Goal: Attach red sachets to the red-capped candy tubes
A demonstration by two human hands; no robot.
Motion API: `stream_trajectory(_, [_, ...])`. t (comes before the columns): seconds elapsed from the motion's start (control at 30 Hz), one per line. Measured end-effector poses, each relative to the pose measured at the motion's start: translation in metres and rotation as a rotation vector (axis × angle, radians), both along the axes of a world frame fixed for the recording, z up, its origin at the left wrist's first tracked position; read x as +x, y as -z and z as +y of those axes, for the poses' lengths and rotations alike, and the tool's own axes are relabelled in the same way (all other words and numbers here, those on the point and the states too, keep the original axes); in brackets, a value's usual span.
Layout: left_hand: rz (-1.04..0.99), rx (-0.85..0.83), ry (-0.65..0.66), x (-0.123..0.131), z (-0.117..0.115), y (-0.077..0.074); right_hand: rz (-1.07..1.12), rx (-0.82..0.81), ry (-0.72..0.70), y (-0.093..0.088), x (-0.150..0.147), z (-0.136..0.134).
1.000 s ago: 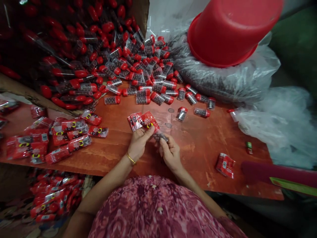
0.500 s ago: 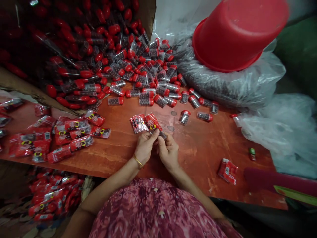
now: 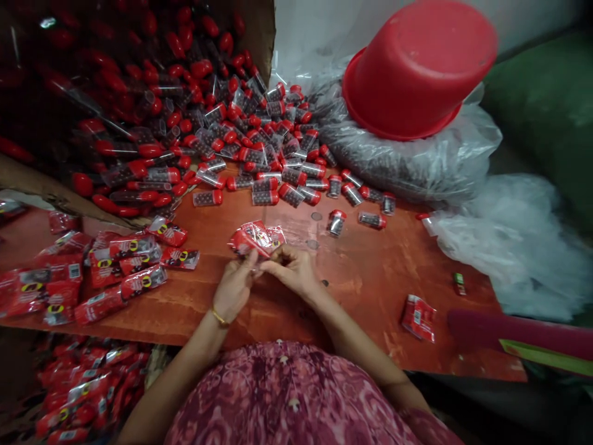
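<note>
My left hand (image 3: 235,285), with a gold bangle at its wrist, pinches a red printed plastic packet (image 3: 248,242) over the middle of the table. My right hand (image 3: 295,270) is closed on the same packet from the other side, fingertips close to those of the left. My fingers cover its lower end, so what is inside does not show. Just behind it, a small pile of flat red packets (image 3: 278,234) lies on the wood. Farther back is a heap of clear tubes (image 3: 265,198) with red caps and dark contents.
An open cardboard box (image 3: 55,188) spills tubes from the back left. Filled red packets (image 3: 123,290) lie at left. A red tub (image 3: 412,80) sits upside down on a plastic sack (image 3: 384,161). To the right are a loose packet (image 3: 418,317) and a purple bar (image 3: 532,330).
Both hands have moved left with the packet, which now points up and left. The dark tube visible at its lower end before is now hidden. The view has shifted slightly.
</note>
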State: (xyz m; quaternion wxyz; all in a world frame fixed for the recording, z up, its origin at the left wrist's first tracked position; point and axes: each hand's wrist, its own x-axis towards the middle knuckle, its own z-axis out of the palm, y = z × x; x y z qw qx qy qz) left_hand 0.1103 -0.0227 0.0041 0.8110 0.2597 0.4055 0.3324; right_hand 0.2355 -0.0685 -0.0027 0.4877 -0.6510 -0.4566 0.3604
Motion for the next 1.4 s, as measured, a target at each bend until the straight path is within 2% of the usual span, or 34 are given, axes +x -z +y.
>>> stream_trajectory(0.07, [0.048, 0.019, -0.174, -0.028, 0.017, 0.003, -0.315, 0.018, 0.087, -0.001, 0.025, 0.001])
stream_trajectory(0.17, [0.047, 0.178, -0.579, -0.069, 0.038, 0.005, -0.8, -0.054, 0.395, 0.008, 0.075, -0.002])
stream_trajectory(0.23, [0.027, 0.248, -0.699, -0.081, 0.041, 0.006, -0.953, -0.116, 0.413, 0.021, 0.101, -0.005])
stream_trajectory(0.27, [0.038, 0.256, -0.69, -0.08, 0.039, 0.006, -0.986, -0.12, 0.369, 0.027, 0.107, -0.008])
stream_trajectory(0.37, [0.249, 0.333, -0.469, -0.054, 0.029, 0.009, -1.018, -0.066, 0.202, 0.039, 0.101, -0.02])
stream_trajectory(0.43, [0.512, 0.564, -0.255, -0.03, 0.027, 0.012, -1.021, -0.028, 0.145, 0.041, 0.085, -0.028])
stream_trajectory(0.53, [0.893, 0.989, 0.054, -0.006, 0.039, 0.016, -1.0, 0.028, 0.151, 0.042, 0.065, -0.038])
stream_trajectory(0.57, [0.982, 1.073, 0.142, -0.002, 0.045, 0.017, -0.987, 0.052, 0.162, 0.042, 0.062, -0.039])
stream_trajectory(0.63, [1.09, 1.137, 0.264, 0.001, 0.054, 0.021, -0.96, 0.094, 0.187, 0.042, 0.06, -0.039])
stream_trajectory(0.7, [1.13, 1.137, 0.291, 0.001, 0.058, 0.026, -0.932, 0.128, 0.224, 0.04, 0.059, -0.037])
stream_trajectory(0.87, [1.112, 1.119, 0.176, 0.003, 0.051, 0.029, -0.764, 0.211, 0.251, 0.022, 0.041, -0.024])
stream_trajectory(0.97, [1.065, 1.091, 0.089, 0.006, 0.042, 0.021, -0.502, 0.18, 0.22, 0.013, 0.021, -0.011])
stream_trajectory(1.1, [0.966, 1.122, 0.02, 0.011, 0.029, 0.004, -0.013, 0.124, 0.163, 0.01, 0.002, 0.01])
stream_trajectory(1.17, [0.904, 1.078, -0.023, 0.013, 0.023, -0.003, 0.12, 0.122, 0.128, 0.008, -0.002, 0.017])
stream_trajectory(1.23, [0.79, 0.894, -0.027, 0.015, 0.02, -0.008, 0.13, 0.131, 0.133, 0.006, -0.002, 0.018])
stream_trajectory(1.33, [0.482, 0.445, 0.115, 0.017, 0.017, -0.012, -0.002, 0.164, 0.16, 0.005, 0.0, 0.013])
stream_trajectory(1.4, [0.302, 0.218, 0.157, 0.019, 0.015, -0.012, -0.092, 0.171, 0.168, 0.005, 0.0, 0.008])
